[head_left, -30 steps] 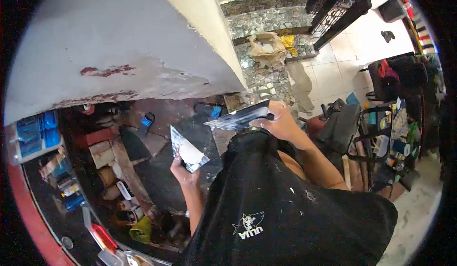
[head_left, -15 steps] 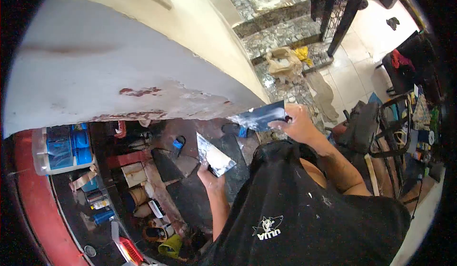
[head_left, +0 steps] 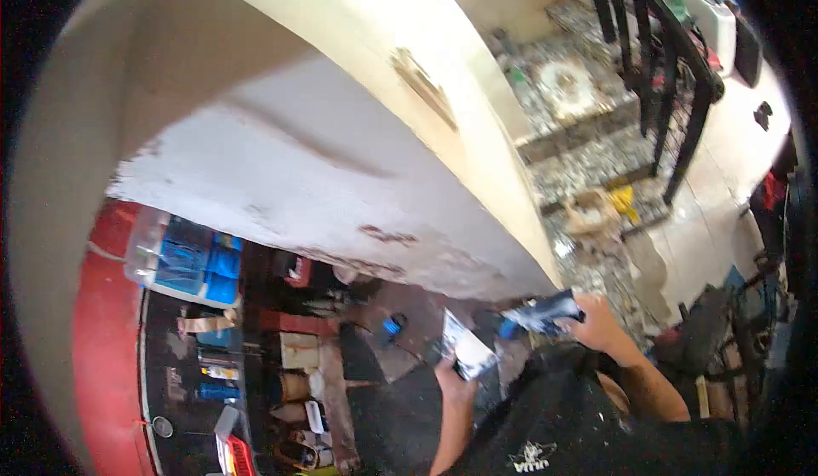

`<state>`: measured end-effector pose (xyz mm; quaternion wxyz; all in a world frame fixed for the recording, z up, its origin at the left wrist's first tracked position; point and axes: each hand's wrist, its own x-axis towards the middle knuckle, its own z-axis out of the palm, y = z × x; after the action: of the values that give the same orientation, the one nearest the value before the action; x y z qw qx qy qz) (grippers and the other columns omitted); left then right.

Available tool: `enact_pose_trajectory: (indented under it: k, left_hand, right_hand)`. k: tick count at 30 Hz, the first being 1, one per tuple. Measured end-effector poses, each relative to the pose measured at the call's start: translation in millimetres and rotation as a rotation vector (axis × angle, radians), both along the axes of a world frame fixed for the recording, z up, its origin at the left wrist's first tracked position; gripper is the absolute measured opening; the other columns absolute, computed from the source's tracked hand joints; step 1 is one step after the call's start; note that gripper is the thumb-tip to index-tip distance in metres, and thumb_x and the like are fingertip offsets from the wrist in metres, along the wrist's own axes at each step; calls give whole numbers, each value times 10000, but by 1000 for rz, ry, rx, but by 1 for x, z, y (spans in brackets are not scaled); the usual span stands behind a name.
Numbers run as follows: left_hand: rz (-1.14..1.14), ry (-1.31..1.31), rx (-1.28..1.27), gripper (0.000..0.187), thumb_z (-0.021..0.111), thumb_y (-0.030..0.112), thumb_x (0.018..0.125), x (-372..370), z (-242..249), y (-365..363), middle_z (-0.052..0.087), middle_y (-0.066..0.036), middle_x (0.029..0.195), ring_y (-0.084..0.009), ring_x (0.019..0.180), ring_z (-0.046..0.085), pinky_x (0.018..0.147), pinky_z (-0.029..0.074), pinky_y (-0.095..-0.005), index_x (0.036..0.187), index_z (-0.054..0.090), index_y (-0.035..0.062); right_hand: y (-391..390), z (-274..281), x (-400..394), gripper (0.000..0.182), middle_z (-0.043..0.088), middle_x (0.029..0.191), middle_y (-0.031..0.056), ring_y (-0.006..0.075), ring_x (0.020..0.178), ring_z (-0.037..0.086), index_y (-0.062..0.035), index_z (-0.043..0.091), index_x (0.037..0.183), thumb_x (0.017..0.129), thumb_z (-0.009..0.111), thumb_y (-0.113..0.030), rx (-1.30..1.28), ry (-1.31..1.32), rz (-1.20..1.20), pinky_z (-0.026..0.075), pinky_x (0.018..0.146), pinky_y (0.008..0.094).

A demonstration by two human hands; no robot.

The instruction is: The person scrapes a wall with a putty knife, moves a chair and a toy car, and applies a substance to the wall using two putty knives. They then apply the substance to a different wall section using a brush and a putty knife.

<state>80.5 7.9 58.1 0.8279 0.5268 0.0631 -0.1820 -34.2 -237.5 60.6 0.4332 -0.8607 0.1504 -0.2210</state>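
My left hand [head_left: 453, 377] is closed on a flat plate [head_left: 468, 349] with white paste on its face, low in the centre of the view. To the right, my right hand [head_left: 596, 327] grips a wide dark blade [head_left: 545, 312] by its back edge; white paste smears the blade. The blade's far end is close to the lower edge of the wall [head_left: 341, 169], and whether they touch I cannot tell. Reddish-brown bare patches [head_left: 388, 236] show where the wall's white coat is broken.
Stone steps [head_left: 588, 148] with a black railing [head_left: 665, 67] rise at the upper right. A plastic bag [head_left: 592, 213] lies on a step. At the lower left are a clear bin [head_left: 183, 259] with blue items and a shelf of bottles and shoes. Blue-strapped sandals [head_left: 394, 325] lie below the wall.
The view has swung up and left, so the wall, steps and both hands appear lower and further right. The blade in my right hand has tilted. Both hands keep hold of their tools.
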Motion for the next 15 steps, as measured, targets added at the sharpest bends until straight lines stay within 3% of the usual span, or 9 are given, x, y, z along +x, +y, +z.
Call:
enact_pose_trajectory:
  k: [3,5,9,11,13,15]
  left_hand:
    - [27,104,-33,273,549,4,672,0,-12,7,564,-84,924,-153,849,536,745,427,-279,935,524,-61]
    - [-14,91,34,268,520,-38,679,2,-26,17,562,-77,934,-145,848,536,743,429,-270,946,521,-65]
    - [31,158,-37,335,425,66,706,5,-28,27,543,-127,993,-252,928,524,839,410,-390,1023,476,-30]
    - [14,82,-69,366,445,60,667,5,-17,22,540,-128,995,-261,931,520,857,397,-390,1021,474,-28]
    - [126,267,-286,375,454,66,659,7,-8,16,539,-125,999,-263,930,519,864,392,-391,1022,475,-24]
    - [55,178,-297,359,504,50,666,3,4,12,533,-123,995,-246,920,524,838,410,-373,1018,459,-8]
  right_hand:
    - [-7,-6,6,356,504,679,178,371,689,484,-4,467,668,619,664,-296,76,133,60,378,594,412]
    - [-9,-16,11,346,523,695,179,362,682,497,-4,500,684,611,671,-295,140,86,75,389,596,400]
    - [-17,-11,9,356,551,715,177,328,650,524,-8,554,755,586,693,-289,248,56,66,405,597,383]
    - [-37,5,-3,364,567,708,130,247,631,536,-17,571,806,581,707,-268,364,91,77,420,621,338]
    - [-58,1,-17,397,564,764,125,207,684,536,-19,562,864,585,709,-259,553,58,82,422,653,314]
    - [-79,-31,-37,460,544,867,119,191,772,518,-17,521,969,595,697,-218,480,-9,-133,415,702,306]
